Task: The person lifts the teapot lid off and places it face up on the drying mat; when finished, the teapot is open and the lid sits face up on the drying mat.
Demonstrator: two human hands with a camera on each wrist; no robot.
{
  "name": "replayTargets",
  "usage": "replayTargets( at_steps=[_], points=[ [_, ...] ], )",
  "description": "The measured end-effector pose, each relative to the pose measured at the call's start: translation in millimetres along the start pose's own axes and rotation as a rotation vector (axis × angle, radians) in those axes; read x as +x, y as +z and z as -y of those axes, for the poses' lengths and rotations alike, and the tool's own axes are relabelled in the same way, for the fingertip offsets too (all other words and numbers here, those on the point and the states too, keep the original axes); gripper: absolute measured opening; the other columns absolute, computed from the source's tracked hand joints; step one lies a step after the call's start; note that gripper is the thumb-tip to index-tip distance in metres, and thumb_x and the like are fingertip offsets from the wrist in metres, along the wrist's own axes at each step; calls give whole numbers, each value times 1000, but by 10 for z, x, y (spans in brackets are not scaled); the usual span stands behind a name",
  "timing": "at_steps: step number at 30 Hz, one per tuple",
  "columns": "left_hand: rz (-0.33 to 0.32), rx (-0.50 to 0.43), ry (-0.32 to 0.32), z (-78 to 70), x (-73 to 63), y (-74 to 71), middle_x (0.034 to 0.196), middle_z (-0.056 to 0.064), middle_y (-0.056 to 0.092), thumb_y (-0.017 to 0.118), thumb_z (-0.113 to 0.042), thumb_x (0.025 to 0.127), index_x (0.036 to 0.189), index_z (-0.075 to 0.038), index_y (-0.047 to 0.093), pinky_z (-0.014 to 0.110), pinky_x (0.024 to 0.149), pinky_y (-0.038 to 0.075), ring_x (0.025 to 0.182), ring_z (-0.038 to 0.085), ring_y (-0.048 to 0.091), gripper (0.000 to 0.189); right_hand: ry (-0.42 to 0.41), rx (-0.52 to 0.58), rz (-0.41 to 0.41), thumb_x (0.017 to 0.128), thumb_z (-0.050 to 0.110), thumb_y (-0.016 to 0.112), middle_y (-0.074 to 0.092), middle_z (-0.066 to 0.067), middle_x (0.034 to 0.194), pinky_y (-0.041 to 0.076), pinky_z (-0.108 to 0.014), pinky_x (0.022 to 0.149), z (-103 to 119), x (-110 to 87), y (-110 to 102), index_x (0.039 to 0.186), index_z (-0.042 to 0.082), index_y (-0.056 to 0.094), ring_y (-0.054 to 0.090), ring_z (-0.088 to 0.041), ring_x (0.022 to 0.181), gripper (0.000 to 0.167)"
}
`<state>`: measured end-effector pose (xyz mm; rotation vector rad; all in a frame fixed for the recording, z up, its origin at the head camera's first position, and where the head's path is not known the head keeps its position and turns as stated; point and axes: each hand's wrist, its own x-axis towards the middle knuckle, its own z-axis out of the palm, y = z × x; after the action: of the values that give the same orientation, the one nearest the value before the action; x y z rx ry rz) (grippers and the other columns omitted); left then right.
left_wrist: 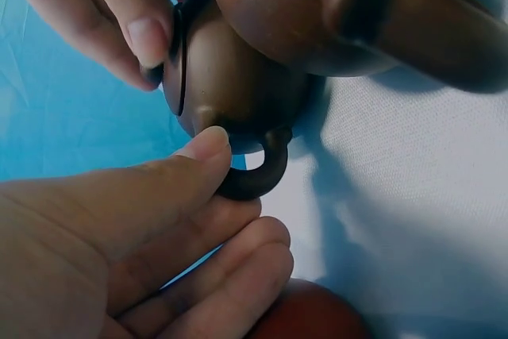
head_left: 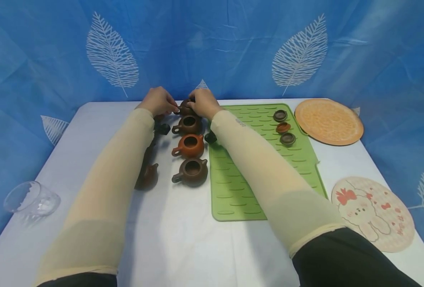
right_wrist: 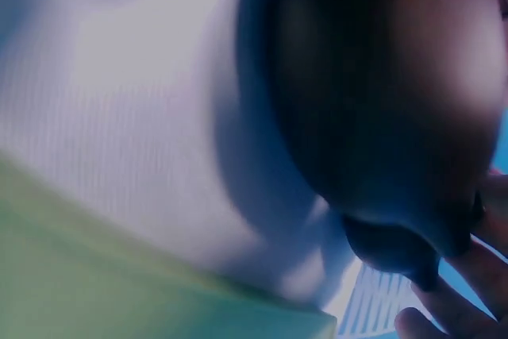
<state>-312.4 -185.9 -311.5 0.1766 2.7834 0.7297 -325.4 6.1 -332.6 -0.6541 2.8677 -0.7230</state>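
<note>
At the far end of a column of teapots, a dark brown teapot [left_wrist: 238, 77] stands between both hands. My left hand [head_left: 158, 101] pinches its looped handle [left_wrist: 274, 168] between thumb and fingers. Over its top, the fingers of my right hand [head_left: 203, 103] grip the knob of a lid [left_wrist: 176, 61], which sits at the teapot's mouth. Nearer along the column are an open brown teapot [head_left: 196, 127], an orange-red teapot [head_left: 190, 153] and another open brown teapot [head_left: 195, 182]. A further brown teapot [head_left: 149, 177] shows beside the left sleeve, which hides part of that row.
Three small lids, a dark one [head_left: 280, 115], a reddish one [head_left: 283, 127] and another dark one [head_left: 287, 139], lie on a green mat [head_left: 233, 199]. An orange round mat [head_left: 328, 121] and a rabbit-print mat [head_left: 373, 213] lie right. A clear glass [head_left: 32, 199] lies left.
</note>
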Motion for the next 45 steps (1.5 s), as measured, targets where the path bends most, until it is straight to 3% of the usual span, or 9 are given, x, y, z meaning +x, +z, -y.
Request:
replayTargets(
  at_steps=[5, 13, 21, 33, 45],
  points=[
    [5, -1, 2, -14, -6, 0, 102, 18, 77, 76, -14, 100, 116, 0, 80, 41, 78, 56, 93, 32, 71, 22, 63, 64, -46, 109, 28, 63, 68, -4, 135, 45, -31, 106, 20, -2, 41, 136, 10, 71, 58, -20, 128, 34],
    [-5, 0, 4, -35, -13, -2, 103, 18, 77, 76, -14, 100, 115, 0, 81, 38, 75, 54, 89, 29, 69, 21, 119, 83, -77, 109, 30, 62, 68, 1, 136, 39, -32, 111, 19, 11, 28, 132, 17, 76, 50, -23, 135, 30],
    [-19, -4, 27, -77, -97, -12, 106, 20, 76, 76, -14, 99, 114, 0, 81, 36, 73, 53, 92, 32, 69, 21, 79, 78, -118, 109, 29, 61, 71, 0, 130, 43, -31, 107, 18, 12, 33, 131, 15, 76, 57, -21, 130, 30],
    [-26, 6, 32, -28, -60, 0, 101, 18, 77, 76, -14, 99, 113, -1, 81, 38, 75, 52, 87, 27, 68, 20, 31, 97, -148, 110, 26, 60, 72, 0, 129, 46, -28, 103, 51, -43, -69, 132, 13, 74, 61, -18, 125, 29],
    [-26, -2, 16, -28, -53, 20, 104, 17, 77, 77, -14, 99, 114, -1, 81, 38, 75, 53, 87, 27, 67, 20, 9, 123, -172, 109, 17, 62, 73, -5, 120, 47, -31, 101, -133, -104, -175, 124, 9, 77, 62, -22, 121, 22]
  ],
)
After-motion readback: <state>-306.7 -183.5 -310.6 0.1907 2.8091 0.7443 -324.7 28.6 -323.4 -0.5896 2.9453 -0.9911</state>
